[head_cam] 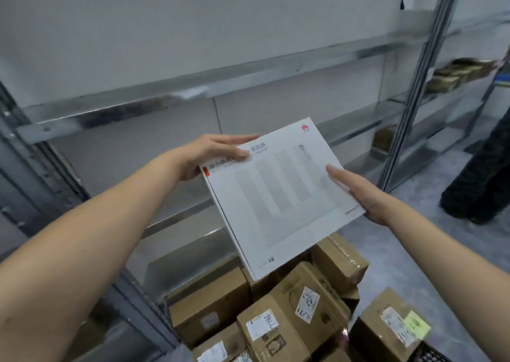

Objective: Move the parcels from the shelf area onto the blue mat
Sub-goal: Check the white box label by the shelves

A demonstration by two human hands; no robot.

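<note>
Left forearm [69, 251]: bare, reaches from the lower left corner up to the box.
Left hand [209, 154]: grips the box at its far left corner, thumb on the printed face, fingers together along the far edge.
Right hand [364, 196]: holds the right edge of the box, thumb straight on the face; the fingers go under the box and are hidden.
Box [276, 201]: flat, white, printed, red logo at the far corner; held tilted in the air between both hands, in front of the shelf and above the cartons.
Cartons [289, 320]: brown, taped, labelled, piled close together below the box.
Shelf [193, 85]: grey metal rack along the wall.
Floor [400, 251]: grey.
Trouser leg [480, 174]: dark, another person's, at the right edge.
</note>
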